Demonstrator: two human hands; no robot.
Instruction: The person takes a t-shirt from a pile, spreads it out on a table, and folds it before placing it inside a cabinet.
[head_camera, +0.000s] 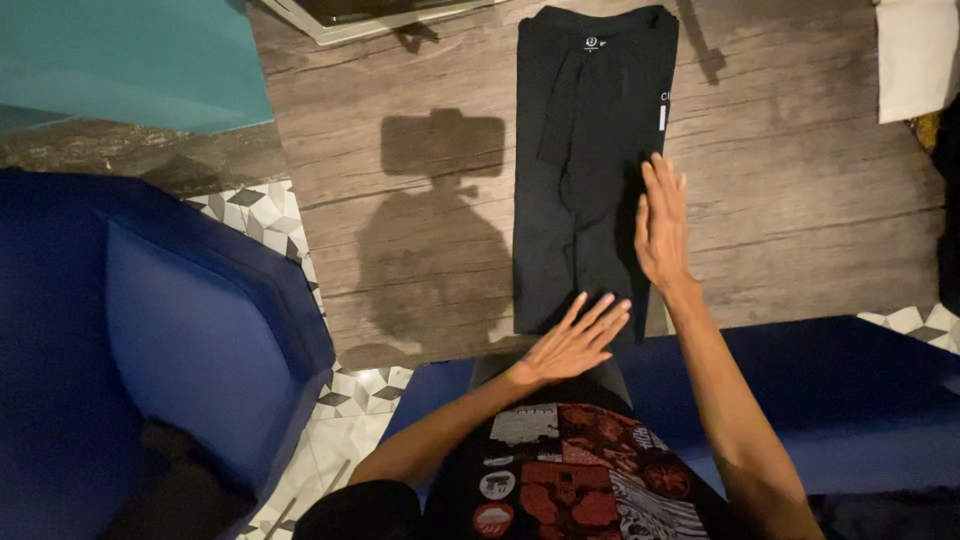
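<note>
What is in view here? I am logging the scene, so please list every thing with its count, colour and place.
Folded black cotton T-shirt: one, black, lying lengthwise on the table's middle, collar at the far end.
Weathered grey-brown wooden table: one, fills the upper centre.
Blue upholstered seat: one, deep blue, left of the table, running on along the near edge.
Patterned grey-and-white floor tiles: a patch, between seat and table.
White-framed flat object: one, far left corner of the table, cut off.
White cloth: one, far right corner.
Left hand: open, flat on the shirt's near end.
Right hand: open, flat on the shirt's right edge.
</note>
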